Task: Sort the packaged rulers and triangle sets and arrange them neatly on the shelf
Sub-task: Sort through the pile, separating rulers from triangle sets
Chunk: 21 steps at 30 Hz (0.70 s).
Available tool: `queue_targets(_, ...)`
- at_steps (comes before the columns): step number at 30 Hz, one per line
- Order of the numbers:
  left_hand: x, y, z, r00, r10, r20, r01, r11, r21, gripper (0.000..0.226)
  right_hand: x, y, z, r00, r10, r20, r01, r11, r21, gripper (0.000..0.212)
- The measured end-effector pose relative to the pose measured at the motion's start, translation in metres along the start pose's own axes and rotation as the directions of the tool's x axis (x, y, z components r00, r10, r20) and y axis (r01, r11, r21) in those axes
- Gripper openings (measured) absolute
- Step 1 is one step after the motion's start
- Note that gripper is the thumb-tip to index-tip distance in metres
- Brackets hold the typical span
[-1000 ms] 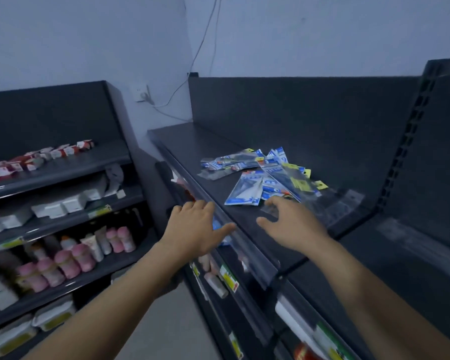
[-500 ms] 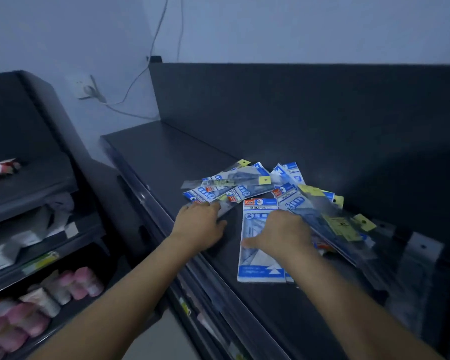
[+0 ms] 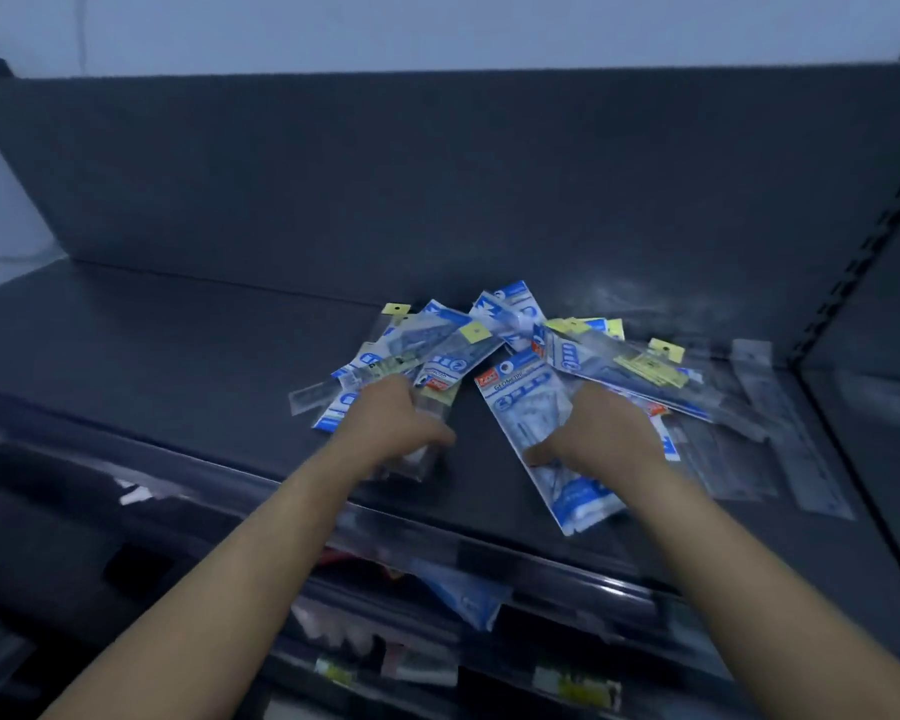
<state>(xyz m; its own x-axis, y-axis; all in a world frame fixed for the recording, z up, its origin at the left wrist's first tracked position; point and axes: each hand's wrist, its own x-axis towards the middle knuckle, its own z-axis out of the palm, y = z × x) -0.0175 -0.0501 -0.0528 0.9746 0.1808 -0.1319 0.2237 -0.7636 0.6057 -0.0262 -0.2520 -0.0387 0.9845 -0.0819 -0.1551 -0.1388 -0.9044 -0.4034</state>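
A loose pile of packaged rulers and triangle sets (image 3: 510, 324) lies on the dark top shelf (image 3: 178, 356), fanned out with blue cards and yellow hang tabs. My left hand (image 3: 393, 426) is closed on a clear packet (image 3: 419, 467) at the pile's left end. On the pile's middle, my right hand (image 3: 606, 433) grips a blue triangle-set packet (image 3: 567, 491) that points at an angle toward the shelf's front edge. Long clear ruler packets (image 3: 791, 433) lie at the right. My fingertips are hidden under the packets.
The shelf's dark back panel (image 3: 437, 174) rises just behind the pile. An upright slotted post (image 3: 863, 252) bounds the shelf at the right. Below the front edge a lower shelf holds more packets (image 3: 463, 595) and price labels (image 3: 572, 683).
The view has closed in on the pile. Both hands went from the shelf's front edge onto the packets; the blue triangle-set packet has turned to a slant under my right hand.
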Motion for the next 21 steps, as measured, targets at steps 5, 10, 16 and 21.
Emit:
queue_targets(5, -0.014, -0.002, -0.013, 0.949, 0.073, 0.308, 0.105, 0.845, -0.524, 0.013, -0.017, 0.014, 0.001, 1.0, 0.022, -0.002, -0.019, 0.904, 0.427, 0.023)
queue_targets(10, -0.061, 0.013, -0.023, 0.857, 0.238, 0.456, 0.203, 0.657, -0.726, 0.008, -0.057, 0.043, -0.022, 0.998, 0.019, 0.064, -0.061, 0.642, 0.764, 0.014)
queue_targets(16, -0.109, 0.062, 0.0, 0.827, 0.346, 0.444, 0.105, 0.68, -0.726, 0.002, -0.105, 0.094, -0.055, 0.99, 0.138, 0.016, -0.072, 0.407, 0.911, 0.008)
queue_targets(21, -0.125, 0.105, 0.04, 0.794, 0.439, 0.42, -0.033, 0.722, -0.691, 0.011, -0.134, 0.146, -0.058, 0.984, 0.173, 0.029, -0.081, 0.3, 0.95, 0.006)
